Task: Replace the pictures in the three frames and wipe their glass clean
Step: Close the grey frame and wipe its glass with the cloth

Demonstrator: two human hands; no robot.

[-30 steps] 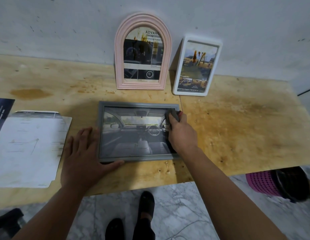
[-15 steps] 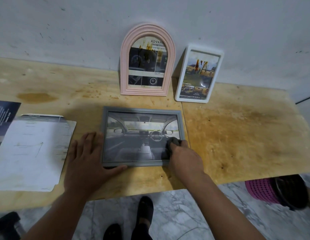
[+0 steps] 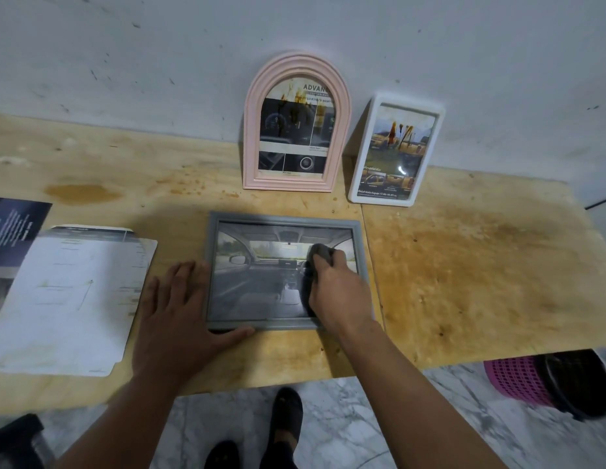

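A grey frame [image 3: 261,221] with a car-interior picture lies flat on the wooden table [image 3: 464,265]. My left hand [image 3: 179,309] rests flat on the table against the frame's left edge, thumb along its front edge. My right hand [image 3: 342,292] grips a dark grey cloth [image 3: 320,253] and presses it on the right part of the glass. A pink arched frame [image 3: 338,106] and a white frame [image 3: 362,157] lean against the wall behind, both with brown stains on their glass.
Loose printed sheets [image 3: 68,299] and a dark brochure [image 3: 14,228] lie at the table's left. A pink basket [image 3: 518,380] with a dark object stands on the marble floor at right. My feet show below the table edge.
My right hand with the cloth moved from the glass's upper right down to the lower right, then back up toward the middle right. My left hand has stayed in place.
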